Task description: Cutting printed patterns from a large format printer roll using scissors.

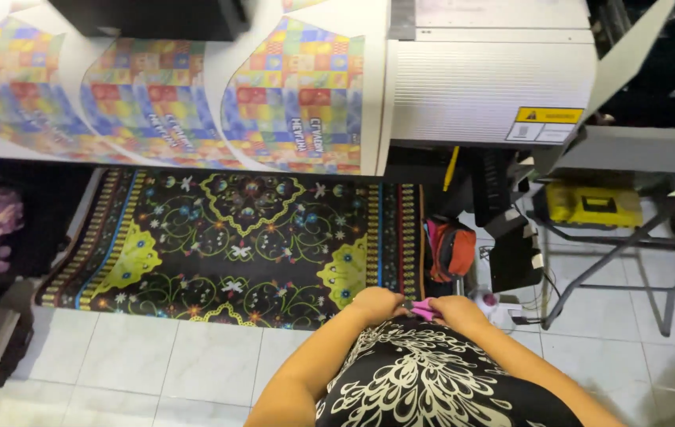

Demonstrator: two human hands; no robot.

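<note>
At the bottom middle of the frame, the left hand (377, 304) and right hand (458, 309) are curled shut, close together, both pinching a small pink thing (424, 310). Above them lies a dark flowered rug (227, 245) on the white tiled floor (156, 364), under a big white printer (488, 79).

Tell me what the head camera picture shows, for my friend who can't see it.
A person's left hand and right hand meet close to the body, holding a small pink thing. Ahead, a large white printer feeds out colourful printed paper above a dark flowered rug on a white tiled floor.
</note>
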